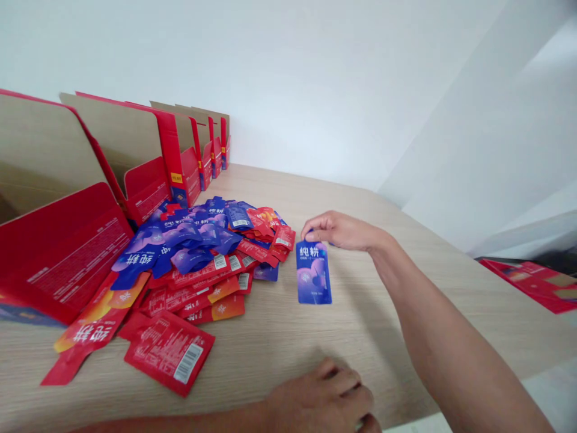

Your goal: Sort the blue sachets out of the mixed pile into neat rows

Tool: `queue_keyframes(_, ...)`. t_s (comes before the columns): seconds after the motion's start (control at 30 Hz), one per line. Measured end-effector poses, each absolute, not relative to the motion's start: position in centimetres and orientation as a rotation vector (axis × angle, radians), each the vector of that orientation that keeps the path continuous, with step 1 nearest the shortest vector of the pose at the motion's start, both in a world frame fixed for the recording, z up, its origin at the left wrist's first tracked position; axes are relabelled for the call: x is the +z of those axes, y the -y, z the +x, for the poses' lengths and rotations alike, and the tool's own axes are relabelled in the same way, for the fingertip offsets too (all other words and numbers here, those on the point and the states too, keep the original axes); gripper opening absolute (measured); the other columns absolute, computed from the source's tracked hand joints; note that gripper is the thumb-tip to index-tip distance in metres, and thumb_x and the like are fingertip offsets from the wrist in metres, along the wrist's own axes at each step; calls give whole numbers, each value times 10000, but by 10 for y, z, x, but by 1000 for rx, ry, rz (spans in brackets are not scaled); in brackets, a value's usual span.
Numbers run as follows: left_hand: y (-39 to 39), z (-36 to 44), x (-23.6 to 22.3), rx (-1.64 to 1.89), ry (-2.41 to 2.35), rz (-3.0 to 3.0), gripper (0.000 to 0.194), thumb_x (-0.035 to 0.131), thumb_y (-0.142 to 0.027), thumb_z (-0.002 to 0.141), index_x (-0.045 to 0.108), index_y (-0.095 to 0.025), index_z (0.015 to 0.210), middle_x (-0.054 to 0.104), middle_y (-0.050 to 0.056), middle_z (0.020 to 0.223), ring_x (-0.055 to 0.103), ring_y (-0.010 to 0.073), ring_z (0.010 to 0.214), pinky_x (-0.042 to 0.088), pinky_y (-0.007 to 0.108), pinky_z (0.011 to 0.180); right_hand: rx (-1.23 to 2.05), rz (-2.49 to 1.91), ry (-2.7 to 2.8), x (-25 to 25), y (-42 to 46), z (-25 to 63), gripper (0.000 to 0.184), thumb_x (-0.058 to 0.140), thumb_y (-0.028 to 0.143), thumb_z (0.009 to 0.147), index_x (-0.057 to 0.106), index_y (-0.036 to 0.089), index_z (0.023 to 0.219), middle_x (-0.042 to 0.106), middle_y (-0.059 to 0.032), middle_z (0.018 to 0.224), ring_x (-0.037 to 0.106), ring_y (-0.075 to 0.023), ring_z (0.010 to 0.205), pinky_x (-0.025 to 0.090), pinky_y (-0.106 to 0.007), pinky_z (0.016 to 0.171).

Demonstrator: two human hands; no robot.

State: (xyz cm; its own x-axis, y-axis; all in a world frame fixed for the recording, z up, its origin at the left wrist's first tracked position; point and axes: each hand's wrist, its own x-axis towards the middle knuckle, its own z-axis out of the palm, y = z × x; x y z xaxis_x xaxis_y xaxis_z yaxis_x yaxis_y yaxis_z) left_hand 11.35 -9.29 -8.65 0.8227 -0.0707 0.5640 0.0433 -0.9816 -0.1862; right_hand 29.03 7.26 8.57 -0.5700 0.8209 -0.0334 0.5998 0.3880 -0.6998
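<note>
A blue-purple pouch (314, 273) hangs upright by its narrow top, its printed front facing me. My right hand (331, 228) is closed in a pinch on that top, thumb and fingers together. Low in the view, close to the table's near edge, my left hand (327, 397) has its fingers curled in. What its fingers hold, if anything, is hidden. To the left lies a heaped pile of blue pouches (198, 231) and red pouches (193, 270). One red pouch (169, 352) lies face down, barcode up, at the pile's near side.
A row of red cardboard boxes (67, 258) with raised brown-lined backs stands along the left, reaching to the wall (306, 90). The pale wooden table (270, 337) extends to the right. A red printed item (532, 279) is beyond its right edge.
</note>
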Motion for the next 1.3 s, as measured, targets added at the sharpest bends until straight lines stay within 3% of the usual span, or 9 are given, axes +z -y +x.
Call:
queue_keyframes(0.13,92,108,-78,-981,-88,-2833,87,643,-234,999,602,-170,1040,588,16,905,593,190,896,347,345,731,998,-1378,2478,45,-55,318,224,638,340,913,788,179,872,778,-22,825,684,-171,733,534,-272,695)
queue_keyframes(0.23,92,108,-76,-997,-87,-2829,131,629,-282,1019,610,-152,1032,590,22,896,586,194,883,340,344,713,481,-1492,2408,21,-23,319,244,645,285,942,792,176,1103,801,-107,1093,740,-260,975,592,-397,895)
queue_keyframes(0.33,92,110,-78,-1049,-89,-2811,123,624,-277,1023,601,-157,1017,588,12,876,582,191,866,325,340,698,-15,-1511,2320,4,34,309,410,694,353,959,718,214,1344,680,-175,1408,641,-358,1298,522,-565,1101)
queue_keyframes(0.5,93,111,-75,-1068,-55,-2821,91,638,-238,1011,607,-154,995,588,7,863,570,185,858,332,333,713,-50,-1499,2344,-29,102,312,426,563,364,1054,658,236,1449,637,-105,1499,602,-288,1393,548,-472,1149)
queue_keyframes(0.67,93,108,-68,-1021,-55,-2854,140,696,-257,979,615,-143,970,600,23,891,579,202,899,359,338,737,-184,-1631,2194,-49,88,366,409,429,293,1096,707,192,1378,722,-131,1371,694,-271,1275,569,-478,1124)
queue_keyframes(0.83,92,108,-69,-1029,-80,-2863,105,672,-226,992,602,-155,1023,614,21,919,577,196,899,370,331,741,-338,-1653,2135,-41,74,387,442,590,431,1034,682,194,1396,695,-174,1391,662,-347,1276,536,-576,1118)
queue_keyframes(1.0,91,109,-71,-1015,-68,-2852,118,658,-247,1008,593,-153,1039,610,25,926,576,195,906,377,330,749,-144,-1515,2273,-36,70,381,370,626,392,1027,711,211,1339,736,-132,1305,684,-287,1186,568,-480,1056)
queue_keyframes(1.17,92,108,-72,-1028,-79,-2863,128,652,-255,1011,596,-145,1045,612,36,948,573,197,921,386,327,762,-381,-1767,2057,-50,63,395,322,614,379,1005,788,170,1176,742,-135,1055,691,-281,1014,567,-430,997)
queue_keyframes(1.3,93,105,-70,-939,-80,-2878,129,649,-259,1015,607,-145,1057,611,47,975,568,199,951,396,324,790,-567,-2157,1831,-54,58,403,392,560,438,1022,796,167,1178,709,-147,1043,675,-293,1011,564,-402,944)
